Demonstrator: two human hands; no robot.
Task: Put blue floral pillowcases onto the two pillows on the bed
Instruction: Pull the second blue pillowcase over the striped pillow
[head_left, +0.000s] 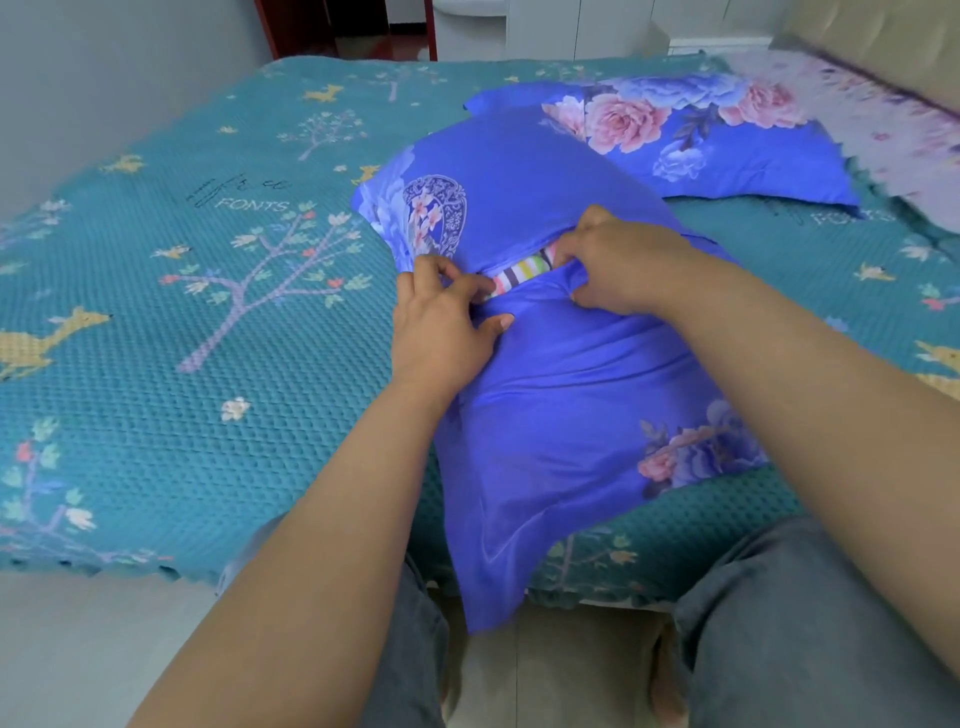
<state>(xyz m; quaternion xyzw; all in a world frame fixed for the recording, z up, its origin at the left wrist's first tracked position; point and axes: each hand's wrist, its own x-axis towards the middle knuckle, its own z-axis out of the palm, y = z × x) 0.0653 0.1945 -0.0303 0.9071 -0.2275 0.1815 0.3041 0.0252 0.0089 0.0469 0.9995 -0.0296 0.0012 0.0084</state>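
Note:
A pillow in a blue floral pillowcase (561, 395) lies across the near edge of the bed, one corner hanging over the side. At its back opening a strip of the striped inner pillow (519, 273) shows. My left hand (441, 317) pinches the case's lower flap at the left end of the opening. Over at the right end, my right hand (618, 265) grips the bunched flap fabric. A second pillow in a blue floral pillowcase (691, 135) lies flat farther back on the bed.
The bed is covered with a teal quilted spread (208, 291) printed with trees and deer. A pale floral cloth (893, 140) lies at the far right by the headboard. My knees in grey trousers (779, 623) are against the bed's edge. A doorway (358, 26) is beyond the bed.

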